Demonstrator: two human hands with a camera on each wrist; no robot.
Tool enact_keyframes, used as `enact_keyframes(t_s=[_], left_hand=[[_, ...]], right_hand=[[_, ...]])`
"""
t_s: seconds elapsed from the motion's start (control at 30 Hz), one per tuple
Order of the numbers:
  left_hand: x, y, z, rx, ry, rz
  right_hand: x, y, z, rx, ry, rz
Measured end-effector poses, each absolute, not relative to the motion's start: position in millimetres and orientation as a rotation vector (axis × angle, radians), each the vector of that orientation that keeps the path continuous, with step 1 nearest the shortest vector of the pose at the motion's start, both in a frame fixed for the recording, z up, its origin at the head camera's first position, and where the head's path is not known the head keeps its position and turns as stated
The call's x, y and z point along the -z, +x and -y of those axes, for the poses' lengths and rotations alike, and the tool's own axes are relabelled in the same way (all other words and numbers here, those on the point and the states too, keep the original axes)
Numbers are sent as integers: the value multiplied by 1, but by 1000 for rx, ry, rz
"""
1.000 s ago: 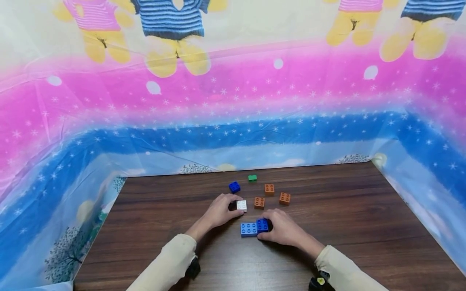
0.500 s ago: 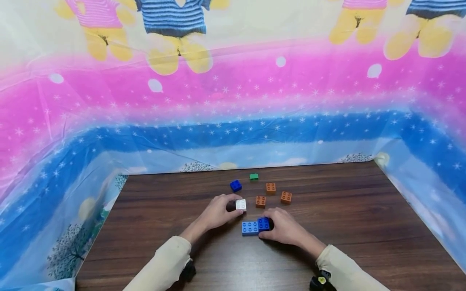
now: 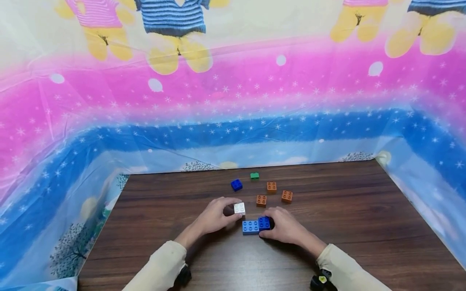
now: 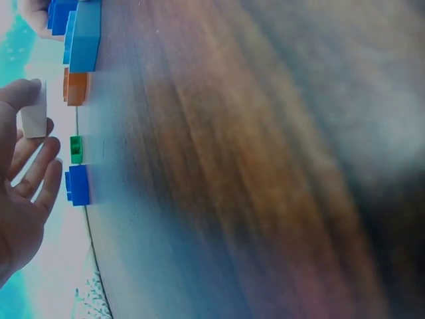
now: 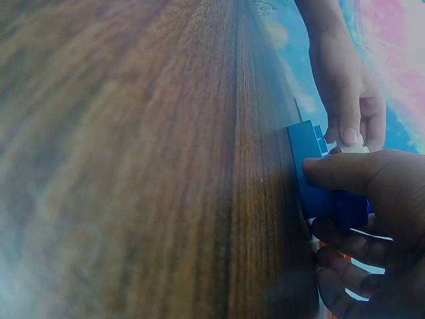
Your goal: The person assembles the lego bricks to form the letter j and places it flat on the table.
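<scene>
In the head view my left hand [image 3: 214, 217] pinches a white square toy brick [image 3: 239, 208] between thumb and fingers. The left wrist view shows this white brick [image 4: 34, 113] raised clear of the tabletop. My right hand [image 3: 285, 227] grips a dark blue brick [image 3: 264, 223] that sits on the right end of a longer light blue brick [image 3: 250, 227]. In the right wrist view its thumb lies along the side of the light blue brick [image 5: 307, 143], with the other fingers underneath and behind. The white brick is just behind and left of this pair.
Beyond the hands lie a loose blue brick [image 3: 236, 185], a small green brick [image 3: 254, 176] and three orange bricks, the nearest orange brick [image 3: 261, 201] close behind the blue pair. A printed cloth [image 3: 233, 149] borders the dark wooden table [image 3: 145, 226] at the back and sides.
My left hand has lifted the white brick and drawn it slightly left and toward me. My right hand keeps its grip on the blue pair, almost unmoved.
</scene>
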State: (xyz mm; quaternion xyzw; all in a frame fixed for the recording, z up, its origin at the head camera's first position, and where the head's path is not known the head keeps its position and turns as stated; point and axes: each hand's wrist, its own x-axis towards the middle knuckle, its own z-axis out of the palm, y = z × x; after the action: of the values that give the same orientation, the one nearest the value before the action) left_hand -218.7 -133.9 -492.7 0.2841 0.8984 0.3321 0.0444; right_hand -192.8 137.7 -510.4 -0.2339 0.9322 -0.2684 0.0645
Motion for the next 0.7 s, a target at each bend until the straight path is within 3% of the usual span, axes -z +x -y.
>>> enact_keyframes(t_s=[0.7], left_hand=[[492, -198, 134, -948, 1045, -2693]], right_hand=[[510, -192, -138, 828, -683, -2805]])
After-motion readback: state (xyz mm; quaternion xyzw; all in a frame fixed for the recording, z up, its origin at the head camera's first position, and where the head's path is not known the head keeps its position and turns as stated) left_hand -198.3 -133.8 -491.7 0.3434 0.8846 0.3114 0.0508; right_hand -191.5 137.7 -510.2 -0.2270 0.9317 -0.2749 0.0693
